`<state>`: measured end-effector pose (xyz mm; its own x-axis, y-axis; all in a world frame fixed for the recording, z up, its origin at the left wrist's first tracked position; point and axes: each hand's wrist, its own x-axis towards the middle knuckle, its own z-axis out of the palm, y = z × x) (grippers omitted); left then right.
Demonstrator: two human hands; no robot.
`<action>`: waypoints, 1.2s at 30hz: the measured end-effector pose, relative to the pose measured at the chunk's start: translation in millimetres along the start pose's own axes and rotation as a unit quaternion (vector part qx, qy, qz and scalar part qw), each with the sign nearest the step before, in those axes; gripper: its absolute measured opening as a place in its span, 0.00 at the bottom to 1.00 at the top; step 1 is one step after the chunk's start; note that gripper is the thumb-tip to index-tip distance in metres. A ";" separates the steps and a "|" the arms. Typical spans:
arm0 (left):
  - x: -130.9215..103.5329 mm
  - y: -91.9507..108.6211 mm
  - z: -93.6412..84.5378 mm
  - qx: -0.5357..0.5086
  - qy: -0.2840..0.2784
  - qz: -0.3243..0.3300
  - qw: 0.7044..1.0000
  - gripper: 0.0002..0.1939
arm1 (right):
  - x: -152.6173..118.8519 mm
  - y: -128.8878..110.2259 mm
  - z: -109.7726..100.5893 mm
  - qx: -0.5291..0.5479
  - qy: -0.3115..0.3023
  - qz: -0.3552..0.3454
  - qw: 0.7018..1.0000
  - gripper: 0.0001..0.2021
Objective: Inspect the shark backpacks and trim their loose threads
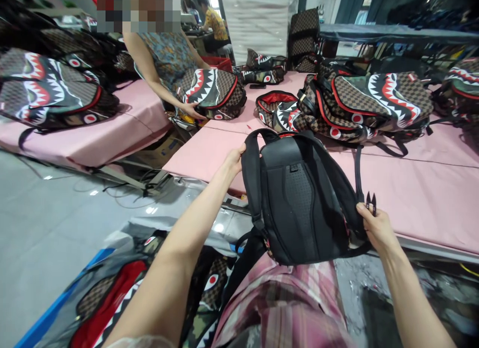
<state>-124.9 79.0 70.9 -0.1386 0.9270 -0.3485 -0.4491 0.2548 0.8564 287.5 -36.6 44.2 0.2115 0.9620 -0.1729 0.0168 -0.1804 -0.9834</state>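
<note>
A backpack (292, 208) faces me with its black padded back panel and shoulder straps, held upright at the pink table's edge. My left hand (237, 158) is closed on the top of its left shoulder strap (252, 180). At the lower right, my right hand (376, 225) pinches the right strap (358, 185). Small dark thread snips (370, 202) stick up from the fingers of that same hand, blades pointing up. The backpack's front is turned away from me and hidden.
Several checkered shark-mouth backpacks (389, 101) lie on the pink table (419, 188). Across from me, a person (164, 63) handles another backpack (213, 91). A second pink table (138, 108) stands left. Below me, a blue-edged container (67, 298) holds more bags.
</note>
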 end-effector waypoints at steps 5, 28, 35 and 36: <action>-9.2 -16.5 -1.5 0.094 0.065 0.100 0.988 0.11 | 13.6 21.1 -12.1 -0.229 -0.017 -0.122 0.966 0.16; -85.3 -172.1 -80.0 0.636 0.057 0.518 0.569 0.19 | -35.0 37.2 197.6 -0.646 -0.159 -0.442 0.602 0.12; -90.2 -171.2 -69.8 0.604 0.057 0.494 0.623 0.16 | -46.6 26.2 186.6 -0.647 -0.267 -0.410 0.584 0.08; -92.0 -170.3 -67.0 0.603 0.054 0.486 0.629 0.15 | -46.5 25.0 182.3 -0.640 -0.260 -0.403 0.601 0.07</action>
<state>-94.8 -68.1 -68.4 0.0819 0.7984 0.5966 0.8834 -0.3353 0.3275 99.9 -48.5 17.8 -0.6966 0.7173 0.0110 0.7173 0.6961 0.0297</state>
